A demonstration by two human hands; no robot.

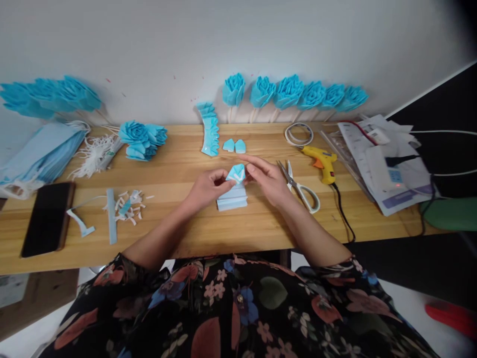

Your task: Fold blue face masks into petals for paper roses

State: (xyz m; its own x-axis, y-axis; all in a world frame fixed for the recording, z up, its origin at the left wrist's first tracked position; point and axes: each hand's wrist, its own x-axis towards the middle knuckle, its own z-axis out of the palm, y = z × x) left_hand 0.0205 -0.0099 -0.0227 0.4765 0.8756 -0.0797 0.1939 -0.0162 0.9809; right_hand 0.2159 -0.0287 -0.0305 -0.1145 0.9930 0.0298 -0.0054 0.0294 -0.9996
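Note:
A small folded blue petal (pixel 235 172) with white edges on its face is held between my two hands. My left hand (pixel 208 190) pinches its lower left side between thumb and fingers. On the petal's right edge, my right hand (pixel 269 180) grips with the thumb while its index finger stretches out above. A stack of pleated light blue pieces (pixel 232 201) lies on the table just below the petal. Two finished-looking folded petals (pixel 240 146) rest side by side beyond my hands. A fanned strip of overlapping blue petals (pixel 209 129) lies behind them to the left.
Scissors (pixel 300 188) and a yellow glue gun (pixel 323 161) lie on the right, near a tape roll (pixel 299 133). Blue flowers on sticks (pixel 263 93) lean along the wall. At left are a phone (pixel 47 219), face masks (pixel 48 149) and white scraps (pixel 130 205).

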